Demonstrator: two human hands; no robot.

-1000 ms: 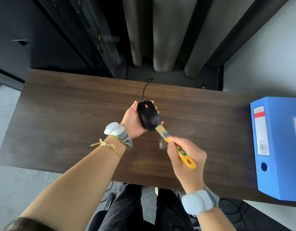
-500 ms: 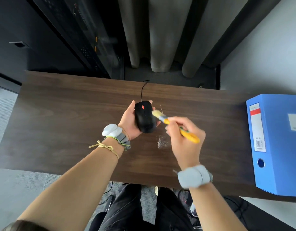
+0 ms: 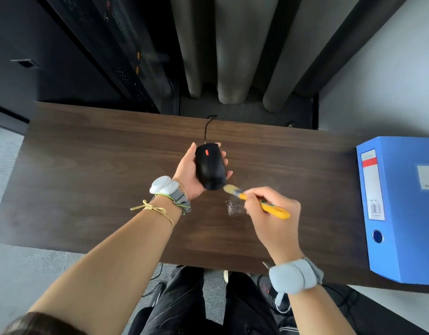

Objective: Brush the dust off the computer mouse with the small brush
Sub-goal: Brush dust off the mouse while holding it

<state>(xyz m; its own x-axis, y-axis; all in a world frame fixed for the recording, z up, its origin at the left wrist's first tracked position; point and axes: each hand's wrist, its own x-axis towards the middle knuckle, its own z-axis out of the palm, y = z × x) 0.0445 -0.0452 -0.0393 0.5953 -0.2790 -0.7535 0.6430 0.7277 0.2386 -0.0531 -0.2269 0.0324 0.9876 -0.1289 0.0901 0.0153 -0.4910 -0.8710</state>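
Glossy black mouse (image 3: 210, 169), bristly brush (image 3: 254, 200)

An office: dark wooden desk (image 3: 87, 165), blue lever-arch binder (image 3: 402, 209), grey carpet (image 3: 27, 267).

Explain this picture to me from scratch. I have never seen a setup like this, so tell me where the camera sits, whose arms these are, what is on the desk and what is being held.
There is no machine here. The single picture comes from a wide-angle camera worn on a person's head, looking forward and down, so the two bare arms are that person's own. Each wrist carries a pale strapped-on band.

The left hand holds a black computer mouse lifted off the dark wooden desk; its cable runs away over the far edge. The right hand grips a small brush with a yellow handle, its bristles just at the near end of the mouse.

On the desk below lies a small patch of pale dust. A blue binder lies at the desk's right end.
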